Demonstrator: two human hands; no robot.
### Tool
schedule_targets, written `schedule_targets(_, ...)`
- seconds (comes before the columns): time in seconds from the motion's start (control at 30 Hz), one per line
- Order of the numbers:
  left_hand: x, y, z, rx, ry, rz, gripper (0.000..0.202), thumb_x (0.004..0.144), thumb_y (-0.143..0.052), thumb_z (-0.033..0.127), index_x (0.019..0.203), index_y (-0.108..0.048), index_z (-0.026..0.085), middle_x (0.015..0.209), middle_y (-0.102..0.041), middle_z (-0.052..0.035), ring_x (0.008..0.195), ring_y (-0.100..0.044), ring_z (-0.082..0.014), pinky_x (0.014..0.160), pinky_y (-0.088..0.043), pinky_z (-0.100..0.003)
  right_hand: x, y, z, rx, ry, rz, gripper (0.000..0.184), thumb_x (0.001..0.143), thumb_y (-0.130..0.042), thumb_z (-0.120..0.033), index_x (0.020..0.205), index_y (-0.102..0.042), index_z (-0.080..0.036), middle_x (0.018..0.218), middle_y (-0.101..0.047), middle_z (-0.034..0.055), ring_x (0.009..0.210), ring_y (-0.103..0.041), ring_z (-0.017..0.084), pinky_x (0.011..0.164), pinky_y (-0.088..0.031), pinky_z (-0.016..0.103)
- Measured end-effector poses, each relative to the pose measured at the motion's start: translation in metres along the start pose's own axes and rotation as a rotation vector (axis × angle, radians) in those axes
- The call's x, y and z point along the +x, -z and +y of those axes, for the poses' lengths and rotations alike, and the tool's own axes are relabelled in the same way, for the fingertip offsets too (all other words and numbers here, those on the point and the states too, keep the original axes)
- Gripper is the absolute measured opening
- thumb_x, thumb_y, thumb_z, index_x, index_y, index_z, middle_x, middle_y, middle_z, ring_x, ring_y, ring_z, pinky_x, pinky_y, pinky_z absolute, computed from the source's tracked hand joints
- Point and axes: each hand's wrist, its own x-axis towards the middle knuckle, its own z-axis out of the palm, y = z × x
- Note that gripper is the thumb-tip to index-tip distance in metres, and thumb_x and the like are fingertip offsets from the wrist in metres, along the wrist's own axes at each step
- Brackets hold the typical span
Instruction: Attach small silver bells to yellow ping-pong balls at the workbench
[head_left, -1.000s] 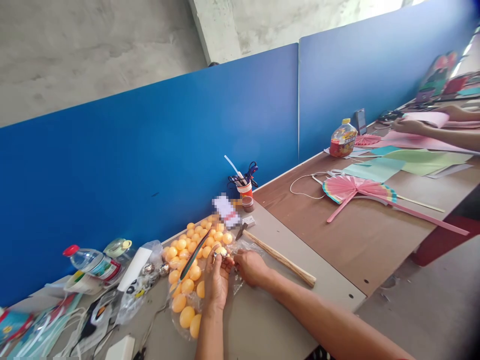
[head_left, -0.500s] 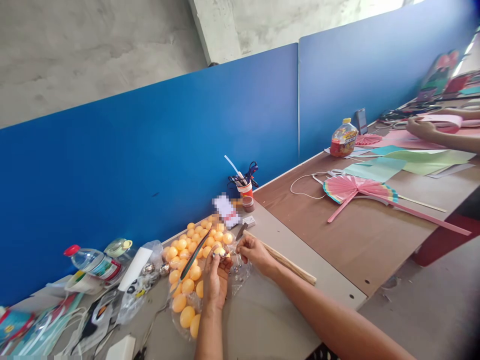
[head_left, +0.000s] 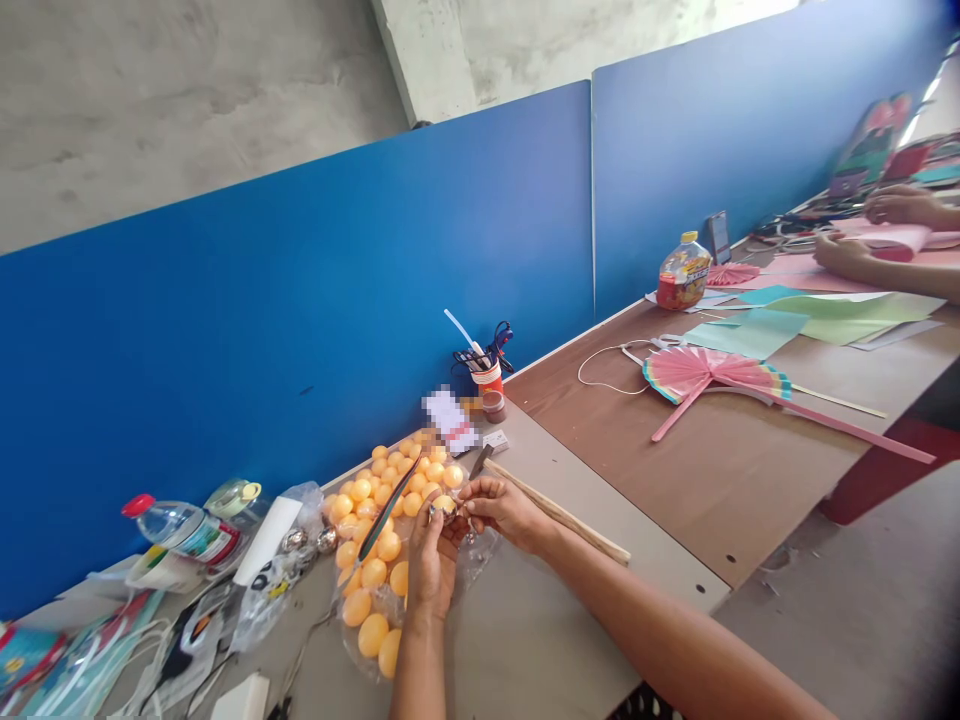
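My left hand [head_left: 433, 560] is closed round a small shiny silver ball [head_left: 444, 505] that shows a yellow patch on top. Just to its right, the fingers of my right hand [head_left: 501, 508] are pinched close against the ball; whatever lies between them is too small to make out. Under and beside my hands spreads a clear plastic bag of orange balls [head_left: 373, 573], with a dark, narrow strip-like tool [head_left: 390, 508] lying across it. Behind my right hand lies a hammer with a wooden handle [head_left: 570, 522]. More silver balls [head_left: 327, 540] sit left of the bag.
At the left are a red-capped bottle [head_left: 180, 530], a clear jar, plastic bags and cords. A cup of tools [head_left: 488, 378] stands by the blue partition [head_left: 300, 350]. On the brown table are a pink paper fan [head_left: 705, 375], a juice bottle and paper sheets; another person's hands work at far right.
My right hand has moved left, and its fingers are now at the silver ball in my left hand. At far right, the other person's hands have shifted on the pink paper.
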Motion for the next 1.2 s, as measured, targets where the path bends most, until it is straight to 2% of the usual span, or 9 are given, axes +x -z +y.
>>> schedule_targets(0.23,-0.0021,-0.0041,-0.0001,0.046,0.01,-0.01,0.052,0.075,-0.075,0.032,0.123,-0.058,0.023,0.093,-0.071,-0.0036,0.078,-0.068,-0.0183,0.081,-0.053,-0.036,0.0012,0.0004,0.0016,-0.156,0.033,0.028,0.026,0.062,-0.079,-0.033,0.064,-0.06,-0.016,0.052,-0.056,-0.005,0.047,-0.043,0.006,0.051,-0.031,0.022)
schedule_targets(0.5,-0.0026,-0.0057,-0.0006,0.091,0.013,-0.026,0.057,0.073,-0.076,0.034,0.126,-0.058,0.025,0.097,-0.072,-0.0042,0.083,-0.068,-0.0193,0.081,-0.052,-0.035,0.0014,-0.0004,0.0033,-0.272,0.018,0.052,0.02,0.061,-0.072,-0.03,0.066,-0.058,-0.017,0.054,-0.06,-0.0034,0.05,-0.044,0.009,0.054,-0.031,0.024)
schedule_targets(0.63,-0.0024,-0.0051,0.0,0.088,0.005,-0.029,0.058,0.073,-0.076,0.034,0.127,-0.058,0.025,0.098,-0.072,-0.0043,0.083,-0.068,-0.0192,0.082,-0.052,-0.035,-0.0003,-0.0019,0.0014,-0.256,0.013,0.053,0.02,0.062,-0.071,-0.032,0.064,-0.058,-0.017,0.053,-0.058,-0.0032,0.051,-0.043,0.009,0.055,-0.031,0.025)
schedule_targets(0.83,-0.0034,-0.0048,0.0,0.068,0.014,-0.039,0.056,0.073,-0.077,0.032,0.126,-0.058,0.025,0.097,-0.072,-0.0043,0.082,-0.068,-0.0194,0.082,-0.053,-0.036,-0.0019,-0.0027,-0.0009,-0.223,0.009,0.011,0.03,0.062,-0.076,-0.042,0.063,-0.061,-0.016,0.056,-0.059,-0.002,0.052,-0.044,0.009,0.057,-0.031,0.026)
schedule_targets(1.2,-0.0029,-0.0021,-0.0049,0.114,-0.025,-0.025,0.054,0.074,-0.076,0.033,0.124,-0.059,0.025,0.102,-0.07,-0.0044,0.085,-0.067,-0.0179,0.079,-0.054,-0.032,-0.0018,-0.0046,0.0033,-0.225,0.053,0.022,0.032,0.065,-0.076,-0.041,0.065,-0.056,-0.017,0.057,-0.058,-0.0029,0.052,-0.046,0.009,0.057,-0.034,0.025)
